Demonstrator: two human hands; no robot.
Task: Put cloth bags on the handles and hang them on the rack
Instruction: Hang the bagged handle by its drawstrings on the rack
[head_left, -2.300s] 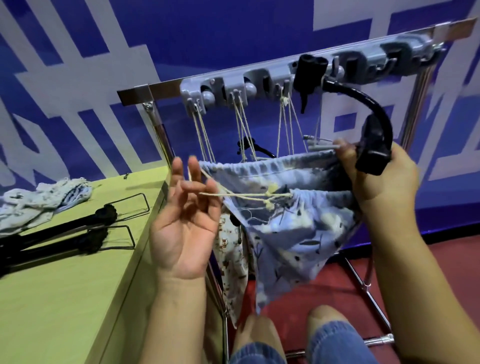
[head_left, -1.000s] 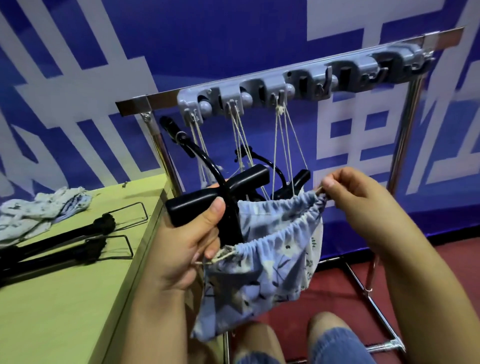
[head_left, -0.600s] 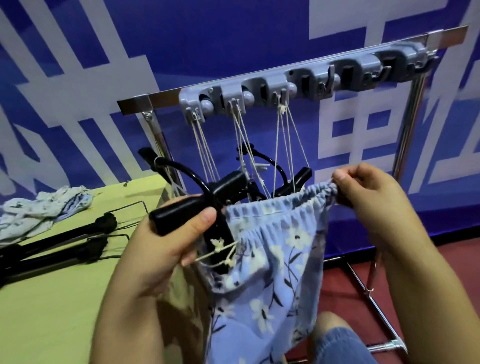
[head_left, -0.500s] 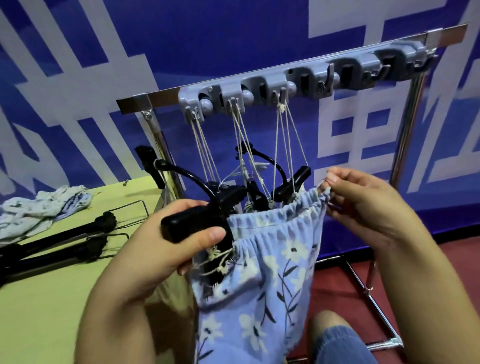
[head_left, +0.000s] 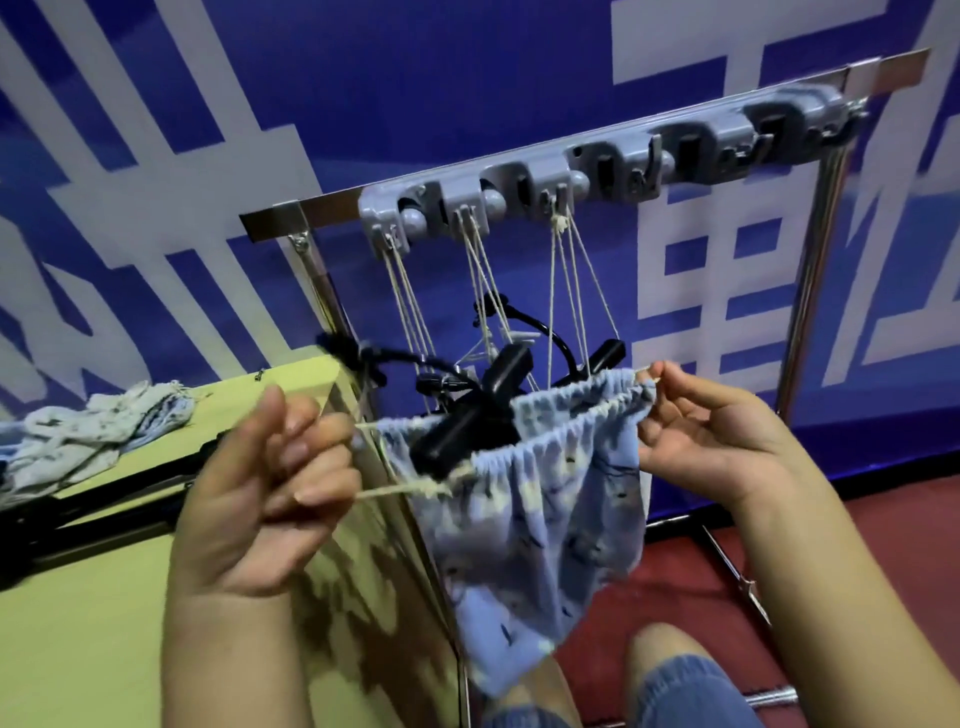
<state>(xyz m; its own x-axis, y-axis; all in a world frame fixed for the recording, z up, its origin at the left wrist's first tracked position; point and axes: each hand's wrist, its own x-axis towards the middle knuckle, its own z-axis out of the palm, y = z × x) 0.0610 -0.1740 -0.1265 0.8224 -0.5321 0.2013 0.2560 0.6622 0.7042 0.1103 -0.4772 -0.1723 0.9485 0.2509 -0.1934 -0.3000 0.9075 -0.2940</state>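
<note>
Our left grip (head_left: 270, 467) and right grip (head_left: 711, 431) are pinching the cloth bag's (head_left: 540, 519) drawstrings; left of them, a yellow bench (head_left: 78, 649) is standing before a blue wall (head_left: 415, 78) with illegible white lettering.

Only large white character fragments on the blue backdrop (head_left: 467, 93), none legible.

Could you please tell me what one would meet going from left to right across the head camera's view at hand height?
Crumpled cloth on the table → left hand pulling the drawstring → black handle → blue cloth bag → right hand.
</note>
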